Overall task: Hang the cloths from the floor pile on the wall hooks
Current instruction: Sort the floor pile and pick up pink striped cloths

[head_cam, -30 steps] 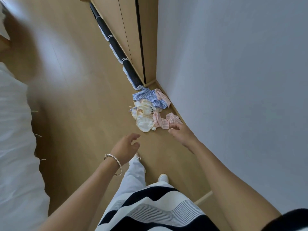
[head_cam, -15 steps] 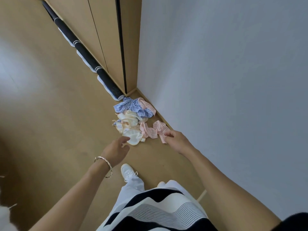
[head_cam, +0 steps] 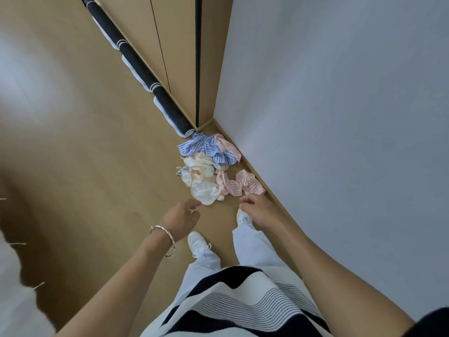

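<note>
The crumpled pile of blue-striped, cream and pink-striped cloths [head_cam: 206, 171] lies on the tan wooden floor [head_cam: 116, 171], twelve o'clock from my hands. My left hand [head_cam: 181, 216] hangs loosely spread, empty. My right hand [head_cam: 257, 208] curls beside the pink-striped cloth [head_cam: 249, 184]; whether it is pinching, I cannot tell.

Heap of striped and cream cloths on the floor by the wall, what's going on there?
A person stands over the crumpled pile of blue-striped, pink-striped and cream cloths in the floor corner. The left hand reaches toward the cream cloth without touching it. The right hand is at the edge of the pink-and-white striped cloth; whether it grips it is unclear. No hooks are in view.
</note>
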Available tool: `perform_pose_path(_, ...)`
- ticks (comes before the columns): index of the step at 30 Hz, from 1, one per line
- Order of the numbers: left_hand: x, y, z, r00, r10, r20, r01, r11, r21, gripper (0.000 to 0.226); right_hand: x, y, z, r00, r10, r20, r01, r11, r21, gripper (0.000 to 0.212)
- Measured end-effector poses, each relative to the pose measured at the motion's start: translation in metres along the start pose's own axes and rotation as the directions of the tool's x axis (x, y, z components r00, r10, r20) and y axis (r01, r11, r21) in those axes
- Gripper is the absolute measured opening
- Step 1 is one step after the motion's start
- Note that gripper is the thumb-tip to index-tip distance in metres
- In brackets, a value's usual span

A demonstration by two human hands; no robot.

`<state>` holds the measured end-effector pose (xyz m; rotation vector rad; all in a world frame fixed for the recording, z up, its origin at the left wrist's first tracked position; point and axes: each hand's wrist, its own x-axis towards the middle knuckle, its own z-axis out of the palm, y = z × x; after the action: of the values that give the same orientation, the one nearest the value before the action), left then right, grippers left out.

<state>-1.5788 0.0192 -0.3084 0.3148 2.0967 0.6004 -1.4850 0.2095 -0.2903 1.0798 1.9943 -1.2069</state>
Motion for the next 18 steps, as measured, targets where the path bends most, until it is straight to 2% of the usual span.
perform_pose_path(12,0.058,0.047,-0.021,0.993,-0.101,-0.054,0.1,0.995,-0.015,0.036,0.086,-0.028,-0.03,0.981,-0.028,0.192,0.06,0.985,-0.162,0.034)
perform_pose_path(18,0.136,0.078,-0.01,0.992,-0.118,-0.041,0.117,0.993,-0.016,0.035,0.175,-0.023,-0.056,0.956,-0.028,0.291,0.099,0.967,-0.234,0.036)
